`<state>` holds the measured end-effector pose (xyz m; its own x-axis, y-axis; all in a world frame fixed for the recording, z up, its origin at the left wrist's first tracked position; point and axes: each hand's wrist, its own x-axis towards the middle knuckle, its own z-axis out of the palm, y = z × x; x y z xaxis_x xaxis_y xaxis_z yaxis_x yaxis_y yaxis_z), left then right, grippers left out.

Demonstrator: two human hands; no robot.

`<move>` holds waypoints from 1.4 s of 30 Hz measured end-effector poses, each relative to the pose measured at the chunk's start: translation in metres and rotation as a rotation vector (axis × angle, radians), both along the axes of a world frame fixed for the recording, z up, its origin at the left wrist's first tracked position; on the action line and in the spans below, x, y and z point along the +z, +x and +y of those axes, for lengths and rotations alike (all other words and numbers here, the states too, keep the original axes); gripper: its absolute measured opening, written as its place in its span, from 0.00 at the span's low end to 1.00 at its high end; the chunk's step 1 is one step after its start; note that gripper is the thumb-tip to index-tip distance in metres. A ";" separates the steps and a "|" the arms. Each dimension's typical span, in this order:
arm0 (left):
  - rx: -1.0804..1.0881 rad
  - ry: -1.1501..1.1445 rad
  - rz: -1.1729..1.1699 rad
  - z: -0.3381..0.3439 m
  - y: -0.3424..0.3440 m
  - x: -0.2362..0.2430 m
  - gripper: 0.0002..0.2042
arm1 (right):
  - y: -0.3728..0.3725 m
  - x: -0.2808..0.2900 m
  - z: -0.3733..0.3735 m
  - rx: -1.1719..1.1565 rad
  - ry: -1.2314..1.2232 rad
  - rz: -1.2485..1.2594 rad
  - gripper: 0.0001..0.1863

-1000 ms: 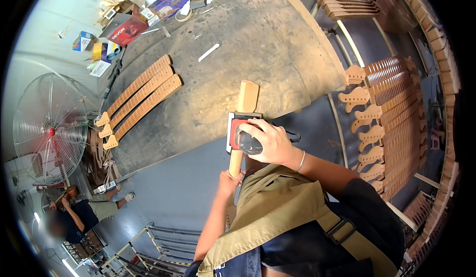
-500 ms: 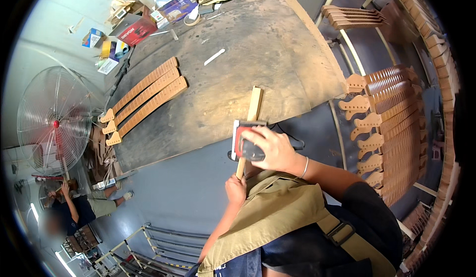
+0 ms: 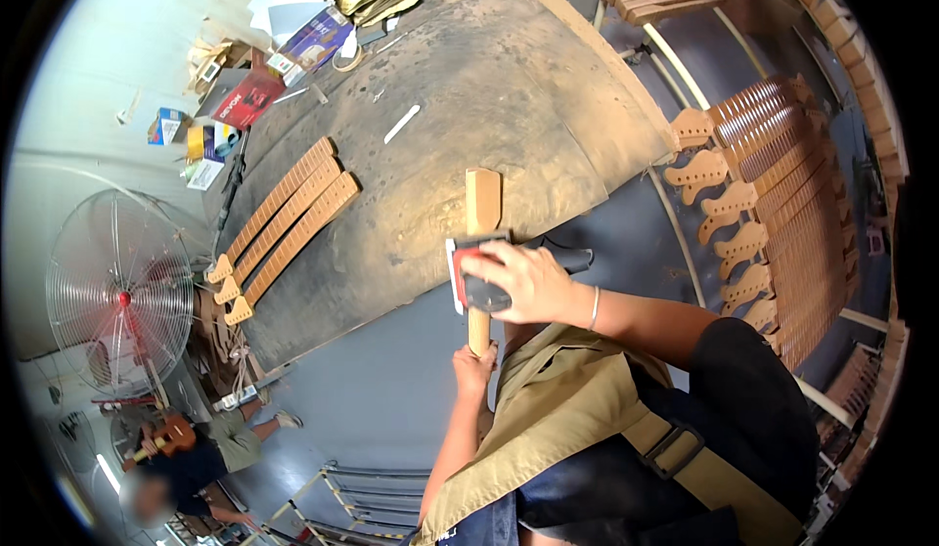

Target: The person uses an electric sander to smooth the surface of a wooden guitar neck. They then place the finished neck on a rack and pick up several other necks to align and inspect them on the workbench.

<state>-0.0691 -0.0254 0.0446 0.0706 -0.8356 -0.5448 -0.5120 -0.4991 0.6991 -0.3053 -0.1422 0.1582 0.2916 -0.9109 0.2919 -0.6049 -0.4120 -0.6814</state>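
Wooden neck [image 3: 483,202]: far end over the near edge of the workbench [image 3: 430,179], near end off it.
Left hand [image 3: 474,370]: clasped round the near end.
Right hand [image 3: 533,282]: clamped on a red-and-black sander [image 3: 486,295], set on the wooden neck.
Red box [image 3: 251,98], purple box [image 3: 318,40]: workbench's far left; contents indiscernible.
Rack [image 3: 673,57]: right of workbench, holding guitar necks [image 3: 797,223].
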 end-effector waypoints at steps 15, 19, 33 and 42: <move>-0.011 0.566 0.507 -0.047 0.037 0.010 0.09 | 0.011 -0.007 -0.002 0.012 0.147 -0.021 0.35; 0.046 0.653 0.605 -0.052 0.036 0.022 0.09 | 0.005 -0.016 0.023 0.235 0.108 0.056 0.43; 0.099 0.884 0.871 -0.052 0.055 -0.003 0.13 | -0.011 0.009 -0.032 0.160 0.084 -0.005 0.39; 0.133 0.930 1.107 -0.041 0.063 -0.022 0.12 | 0.013 0.024 0.013 0.210 0.327 -0.122 0.35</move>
